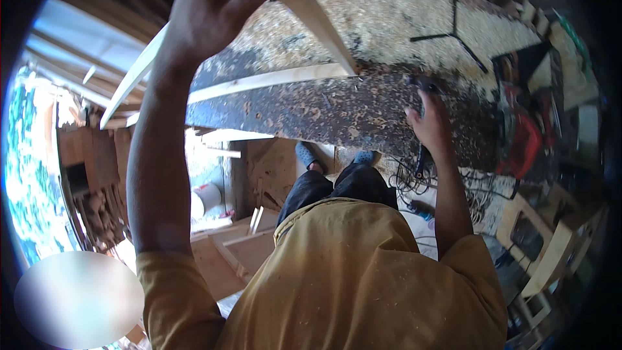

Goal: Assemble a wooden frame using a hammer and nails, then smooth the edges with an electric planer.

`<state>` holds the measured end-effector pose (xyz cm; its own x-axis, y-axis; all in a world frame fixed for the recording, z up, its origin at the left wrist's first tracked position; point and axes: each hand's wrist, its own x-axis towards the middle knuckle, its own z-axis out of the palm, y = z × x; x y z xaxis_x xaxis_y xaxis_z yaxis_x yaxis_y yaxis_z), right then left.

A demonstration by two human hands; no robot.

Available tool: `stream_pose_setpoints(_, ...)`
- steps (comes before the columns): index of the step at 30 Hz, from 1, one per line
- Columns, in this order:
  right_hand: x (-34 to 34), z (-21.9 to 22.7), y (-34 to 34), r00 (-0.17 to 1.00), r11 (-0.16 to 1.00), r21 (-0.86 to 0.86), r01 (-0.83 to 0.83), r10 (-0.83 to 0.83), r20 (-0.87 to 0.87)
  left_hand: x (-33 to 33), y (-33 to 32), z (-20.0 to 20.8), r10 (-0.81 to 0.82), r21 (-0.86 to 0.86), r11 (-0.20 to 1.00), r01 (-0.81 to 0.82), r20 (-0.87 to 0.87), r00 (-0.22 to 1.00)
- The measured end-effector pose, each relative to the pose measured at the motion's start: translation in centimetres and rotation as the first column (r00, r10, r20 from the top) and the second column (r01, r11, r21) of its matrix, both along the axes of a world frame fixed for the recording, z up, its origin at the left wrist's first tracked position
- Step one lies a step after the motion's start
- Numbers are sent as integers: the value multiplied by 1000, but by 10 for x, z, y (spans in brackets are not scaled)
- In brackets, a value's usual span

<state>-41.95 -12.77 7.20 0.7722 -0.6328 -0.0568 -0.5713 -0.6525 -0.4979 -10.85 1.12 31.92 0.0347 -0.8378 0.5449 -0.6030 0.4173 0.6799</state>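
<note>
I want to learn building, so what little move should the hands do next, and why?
Probably close the right hand around the dark hammer-like tool: that hand looks spread open right at it, while the left hand is up at the wooden frame on the workbench.

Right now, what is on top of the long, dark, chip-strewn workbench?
Pale wooden strips meeting at a corner, a thin black three-armed piece and loose tan wood shavings. The left hand blocks part of the view; whatever lies beneath the thick shavings cannot be seen.
</note>
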Motion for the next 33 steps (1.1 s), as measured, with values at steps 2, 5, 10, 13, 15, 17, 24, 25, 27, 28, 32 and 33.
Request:
stream_pose_setpoints(2,42,29,0,915,973,168,-159,82,395,-28,11,33,260,242,915,-323,258,930)
stream_pose_setpoints(5,119,90,6,610,913,98,-397,183,771,-30,14,27,279,178,936,-304,150,949)
stream_pose_setpoints(10,200,114,41,651,854,296,-428,64,756,4,50,31,416,5,904,-427,219,883)
stream_pose_setpoints(13,214,52,1,500,929,-202,-308,339,797,17,115,17,595,-130,779,-614,-159,788)
stream_pose_setpoints(15,211,90,32,546,943,200,-265,-24,837,34,201,-3,858,-237,507,-829,49,511)
stream_pose_setpoints(17,212,90,27,566,905,241,-349,-1,824,37,306,-82,980,58,196,-979,23,198)
stream_pose_setpoints(24,210,79,-11,589,793,399,-460,-64,806,-251,566,-380,902,745,-419,-519,279,-328)
stream_pose_setpoints(25,208,81,-8,586,753,449,-481,-105,803,-313,584,-399,897,803,-432,-411,332,-294)
stream_pose_setpoints(27,202,91,1,587,769,470,-433,-155,794,-408,603,-415,870,876,-467,-122,430,-242)
stream_pose_setpoints(28,196,96,5,601,790,445,-421,-124,789,-430,603,-411,875,909,-417,-4,401,-271)
stream_pose_setpoints(32,189,85,24,635,842,453,-294,-182,751,-411,630,-421,839,937,-338,86,341,-424)
stream_pose_setpoints(33,189,89,28,616,843,443,-304,-180,767,-381,641,-430,881,946,-323,4,303,-363)
